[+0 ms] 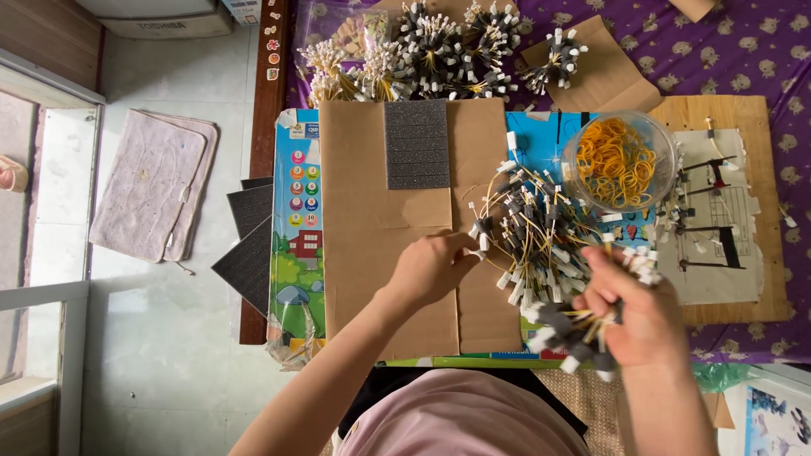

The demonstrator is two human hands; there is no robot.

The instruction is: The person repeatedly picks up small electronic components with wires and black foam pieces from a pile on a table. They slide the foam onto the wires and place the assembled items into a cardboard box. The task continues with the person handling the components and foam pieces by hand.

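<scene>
Dark foam pads (pixel 250 245) at left edge, then cardboard sheet (pixel 380 245). Left hand (pixel 431 268) pinching one wire from loose wire pile (pixel 532 232). Right hand (pixel 638 312) gripping wire bundle (pixel 574 329). Behind, bowl of rubber bands (pixel 619 160).

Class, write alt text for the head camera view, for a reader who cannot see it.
Seen from above, a person's right hand grips a bunch of short yellow wires with black and white connectors, while the left hand picks one from a loose pile of wires on a cardboard sheet. A clear bowl of yellow rubber bands sits beyond.
</scene>
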